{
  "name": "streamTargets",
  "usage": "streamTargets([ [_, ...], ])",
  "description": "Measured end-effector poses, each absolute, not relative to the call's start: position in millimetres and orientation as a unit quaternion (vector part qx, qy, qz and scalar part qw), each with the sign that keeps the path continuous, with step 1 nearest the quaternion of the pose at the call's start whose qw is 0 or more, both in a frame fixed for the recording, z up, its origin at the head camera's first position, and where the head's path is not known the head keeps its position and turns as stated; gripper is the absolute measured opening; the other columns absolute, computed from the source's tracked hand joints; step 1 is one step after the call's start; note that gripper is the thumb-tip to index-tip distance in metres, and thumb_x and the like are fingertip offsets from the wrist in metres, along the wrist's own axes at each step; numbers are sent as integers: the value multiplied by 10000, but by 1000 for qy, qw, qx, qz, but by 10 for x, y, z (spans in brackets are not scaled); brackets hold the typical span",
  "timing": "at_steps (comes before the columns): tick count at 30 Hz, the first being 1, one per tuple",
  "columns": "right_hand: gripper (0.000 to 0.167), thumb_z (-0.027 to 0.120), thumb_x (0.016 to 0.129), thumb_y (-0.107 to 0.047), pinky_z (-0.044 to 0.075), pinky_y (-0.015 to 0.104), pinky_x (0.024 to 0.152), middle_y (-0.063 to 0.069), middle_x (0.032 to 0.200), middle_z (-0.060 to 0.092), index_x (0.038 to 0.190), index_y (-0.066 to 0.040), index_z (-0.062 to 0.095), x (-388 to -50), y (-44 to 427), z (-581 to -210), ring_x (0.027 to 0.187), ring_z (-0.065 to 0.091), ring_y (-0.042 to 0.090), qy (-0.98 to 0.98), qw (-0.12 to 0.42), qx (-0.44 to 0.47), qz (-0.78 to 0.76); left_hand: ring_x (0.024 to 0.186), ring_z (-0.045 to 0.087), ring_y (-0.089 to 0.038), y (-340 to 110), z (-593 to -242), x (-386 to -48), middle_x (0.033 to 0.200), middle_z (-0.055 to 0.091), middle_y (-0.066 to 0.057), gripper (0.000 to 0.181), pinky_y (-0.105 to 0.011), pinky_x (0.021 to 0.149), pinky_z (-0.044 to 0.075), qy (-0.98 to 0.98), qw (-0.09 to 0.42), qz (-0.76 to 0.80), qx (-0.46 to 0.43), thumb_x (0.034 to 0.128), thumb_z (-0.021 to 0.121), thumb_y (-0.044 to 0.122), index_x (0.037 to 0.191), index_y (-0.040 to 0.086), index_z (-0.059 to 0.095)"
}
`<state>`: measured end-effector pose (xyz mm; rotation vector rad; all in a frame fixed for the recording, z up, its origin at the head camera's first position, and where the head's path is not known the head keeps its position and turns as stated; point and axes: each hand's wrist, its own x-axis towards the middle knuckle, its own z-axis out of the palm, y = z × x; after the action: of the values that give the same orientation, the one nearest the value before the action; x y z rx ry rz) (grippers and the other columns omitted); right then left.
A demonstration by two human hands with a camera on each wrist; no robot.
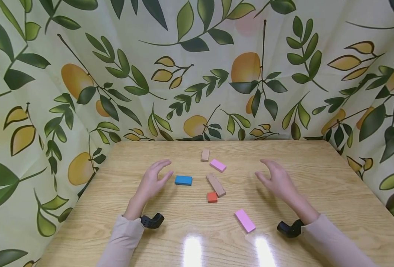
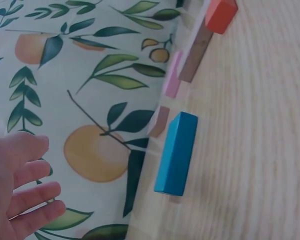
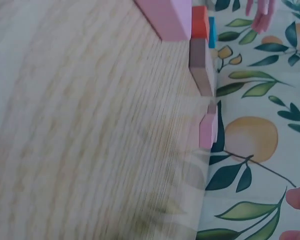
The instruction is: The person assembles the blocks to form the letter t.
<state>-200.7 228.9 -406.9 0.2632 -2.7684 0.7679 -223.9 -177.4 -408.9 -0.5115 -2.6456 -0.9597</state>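
Observation:
My left hand [image 1: 152,179] hovers over the table, fingers apart and holding nothing, just left of a blue block [image 1: 183,180]. On the other side my right hand [image 1: 278,180] is also raised and holds nothing. Between the hands lie a long brown block [image 1: 215,185], a red block [image 1: 212,197] close against its near end, a pink block [image 1: 218,165] and a small brown block [image 1: 205,155] farther back. Nearer the front, a longer pink block [image 1: 245,221] lies at a slant. In the left wrist view, the blue block [image 2: 176,154] stands out beside the loosely spread fingers [image 2: 37,192].
The wooden table [image 1: 116,244] ends at a leaf-and-fruit patterned cloth [image 1: 210,74] behind it and at both sides. Black wrist cameras sit on the left wrist [image 1: 152,221] and right wrist [image 1: 290,228]. Bright light reflections show near the front.

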Motion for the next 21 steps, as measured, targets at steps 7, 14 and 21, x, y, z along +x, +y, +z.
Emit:
streamTargets([
  [7, 522, 623, 920, -183, 407, 618, 1054, 336, 1347, 510, 1343, 86, 475, -1976, 2208, -4063, 1253, 481, 500, -947, 121, 95, 282, 1294, 524, -364, -1761, -4119, -2239, 1343, 594, -174, 398, -528, 1101, 420, -914, 124, -335, -193, 922, 641, 201, 1274, 22, 600],
  [14, 502, 635, 913, -182, 497, 586, 955, 323, 1301, 552, 1317, 85, 503, -1961, 2102, -4072, 1162, 557, 481, -943, 116, 106, 293, 1260, 554, -361, -1724, -4119, -2236, 1309, 616, -177, 379, -517, 1074, 448, -909, 108, -350, -200, 906, 662, 168, 1254, 22, 616],
  [21, 477, 652, 900, -164, 544, 535, 892, 313, 1261, 583, 1284, 91, 530, -1960, 2001, -4090, 1106, 592, 444, -938, 111, 119, 305, 1251, 563, -353, -1725, -4161, -2242, 1295, 627, -166, 369, -513, 1069, 453, -905, 95, -364, -198, 902, 666, 171, 1241, 32, 627],
])
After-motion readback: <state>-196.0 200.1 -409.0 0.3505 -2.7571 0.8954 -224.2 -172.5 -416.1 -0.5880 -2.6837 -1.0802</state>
